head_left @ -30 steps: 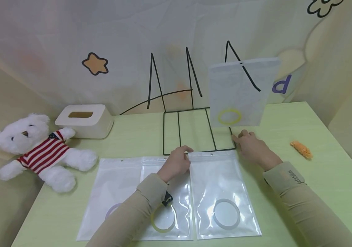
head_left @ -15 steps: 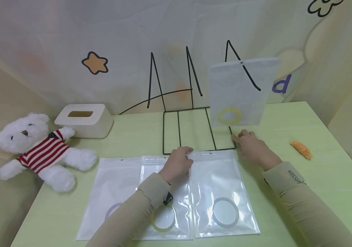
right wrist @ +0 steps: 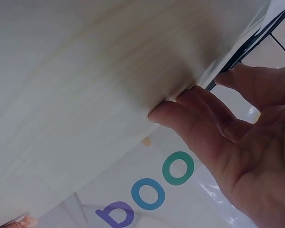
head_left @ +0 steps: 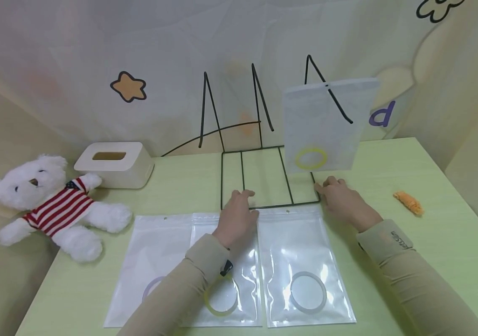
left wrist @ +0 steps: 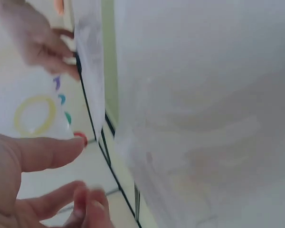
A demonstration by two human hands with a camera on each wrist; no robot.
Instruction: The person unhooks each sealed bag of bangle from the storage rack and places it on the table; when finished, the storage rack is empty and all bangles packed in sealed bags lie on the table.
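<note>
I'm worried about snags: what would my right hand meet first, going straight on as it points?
The right hand would likely meet the black wire rack first: its base edge lies right at the hand, perhaps already touching. The hanging bag's depth is unclear.

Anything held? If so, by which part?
Left hand: nothing. Right hand: at the near right corner of the black rack; whether it grips can't be told.

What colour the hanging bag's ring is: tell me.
Yellow; the ring on the hanging bag shows best in the head view.
</note>
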